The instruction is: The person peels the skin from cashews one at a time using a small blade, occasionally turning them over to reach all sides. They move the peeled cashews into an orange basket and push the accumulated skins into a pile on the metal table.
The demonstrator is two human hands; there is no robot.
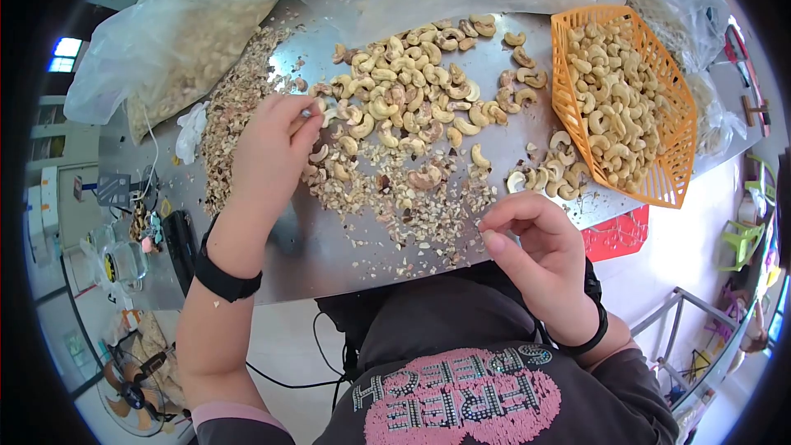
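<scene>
My left hand (276, 144) is at the left edge of a pile of cashews (395, 86) on the metal table (309, 251). Its thumb and fingers pinch together on something small and partly hidden, beside a pale cashew. Over the near edge of the table is my right hand (535, 251), its fingers curled and thumb tip close to the index finger, with a tiny pale bit at the fingertips. Between the hands lie broken cashew bits (420, 206). An orange basket (564, 86) full of whole cashews stands at the right.
Large clear plastic bags (185, 41) of nuts line the far side. Brown skin flakes (222, 128) are heaped at the left, near a black object (179, 251) and a glass jar (128, 262). A red stool (618, 233) is below the table's right edge.
</scene>
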